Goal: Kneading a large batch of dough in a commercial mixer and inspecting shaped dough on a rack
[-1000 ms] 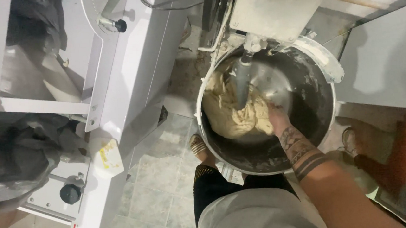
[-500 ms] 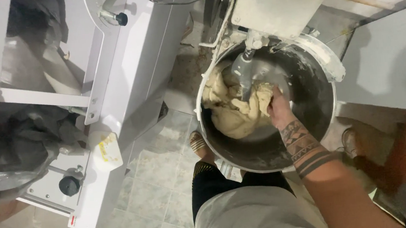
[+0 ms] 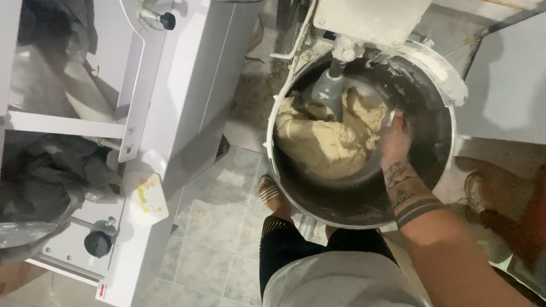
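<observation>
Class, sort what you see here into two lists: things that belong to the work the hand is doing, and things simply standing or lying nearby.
In use:
right hand, pressing on the dough
dough
mixer bowl
dough hook

Just nearby:
white machine on the left
black knob
grey plastic sheet
tiled floor

right forearm (image 3: 412,194): banded tattoos | white apron (image 3: 336,291) | black trousers (image 3: 280,244) | sandal (image 3: 268,189)
</observation>
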